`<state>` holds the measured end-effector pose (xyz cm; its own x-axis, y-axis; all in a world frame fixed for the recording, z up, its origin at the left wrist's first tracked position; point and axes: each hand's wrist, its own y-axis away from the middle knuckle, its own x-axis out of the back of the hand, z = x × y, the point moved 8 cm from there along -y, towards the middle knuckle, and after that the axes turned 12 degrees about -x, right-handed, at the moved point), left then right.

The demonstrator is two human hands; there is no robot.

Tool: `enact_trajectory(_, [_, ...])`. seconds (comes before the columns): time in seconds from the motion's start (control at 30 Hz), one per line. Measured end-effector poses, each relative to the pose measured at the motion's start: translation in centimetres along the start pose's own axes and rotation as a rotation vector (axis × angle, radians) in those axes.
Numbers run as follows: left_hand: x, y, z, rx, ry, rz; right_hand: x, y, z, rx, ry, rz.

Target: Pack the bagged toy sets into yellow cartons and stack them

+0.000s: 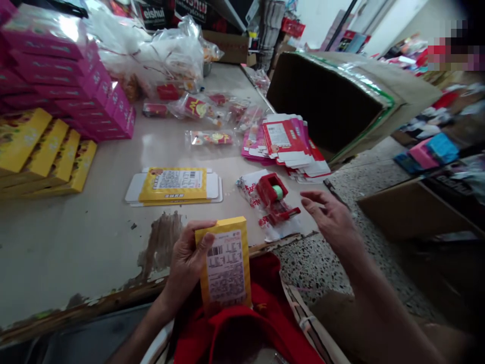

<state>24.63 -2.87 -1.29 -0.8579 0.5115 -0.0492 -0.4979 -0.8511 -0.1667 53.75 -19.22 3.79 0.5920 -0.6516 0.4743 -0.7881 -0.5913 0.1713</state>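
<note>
My left hand (191, 255) is closed around a folded yellow box (227, 268), its thumb pressed on the printed, barcoded panel facing me. The box stands upright over my lap, near the table edge. My right hand (329, 215) hovers past the table's right edge, thumb and forefinger slightly apart, with nothing visible between them. Just left of those fingertips sits a red tape dispenser (273, 194) with a greenish roll core, resting on a white and red plastic wrapper (250, 189). Flattened yellow cartons (174, 185) lie on the table beyond my left hand.
Stacked yellow boxes (45, 151) and pink boxes (76, 86) stand at left. Bagged goods (162, 60) and small clear packets (210, 137) lie farther back. Flat pink and red cartons (284, 139) rest beside a large open cardboard box (394, 91) at right.
</note>
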Motion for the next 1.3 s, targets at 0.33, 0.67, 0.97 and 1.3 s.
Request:
enact_trajectory(0.33, [0.4,-4.2,3.7,-0.057,-0.003,0.078,-1.7,-2.3,1.2,-0.060,-0.050,-0.142])
enact_trajectory(0.67, [-3.3,-4.9,7.1,-0.284,-0.435,-0.225,-0.9,3.7,4.9,-0.322,-0.442,-0.140])
enact_trajectory(0.97, [-8.9,-5.0,5.4,-0.204,-0.344,-0.568,-1.8,0.3,8.1,-0.211,-0.267,-0.079])
enact_trajectory(1.3, [-12.0,-5.6,1.5,-0.060,-0.138,-0.766,-1.9,3.1,-4.8,0.162,0.266,-0.687])
